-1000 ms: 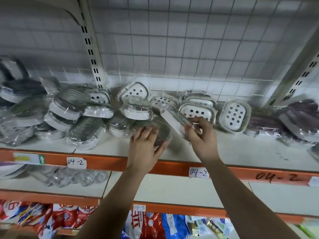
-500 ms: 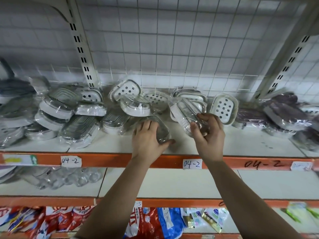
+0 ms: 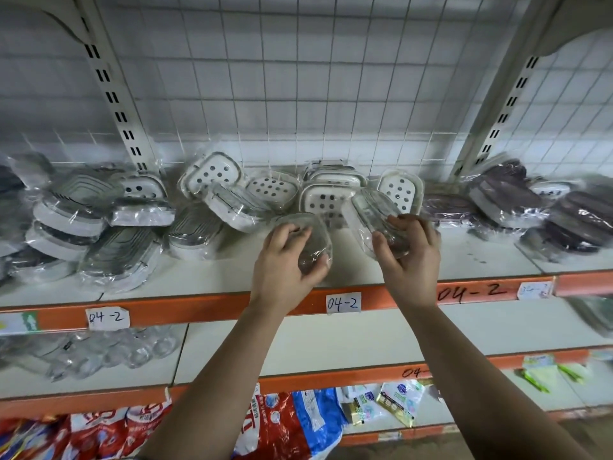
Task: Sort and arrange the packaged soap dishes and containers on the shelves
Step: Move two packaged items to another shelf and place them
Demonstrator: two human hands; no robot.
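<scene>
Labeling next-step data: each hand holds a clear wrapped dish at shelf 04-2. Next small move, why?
Probably stack the right-hand dish, gripped by the right hand, onto the left-hand dish in the left hand: both look alike, side by side over bare shelf.

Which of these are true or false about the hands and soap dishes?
1. The left hand grips a clear wrapped dish. True.
2. The right hand is empty. False: it grips a second clear dish.
3. The shelf edge is blue. False: it is orange.
4. The tag between the arms reads 04-2. True.
5. The purple dishes lie on the left. False: they lie on the right.
</scene>
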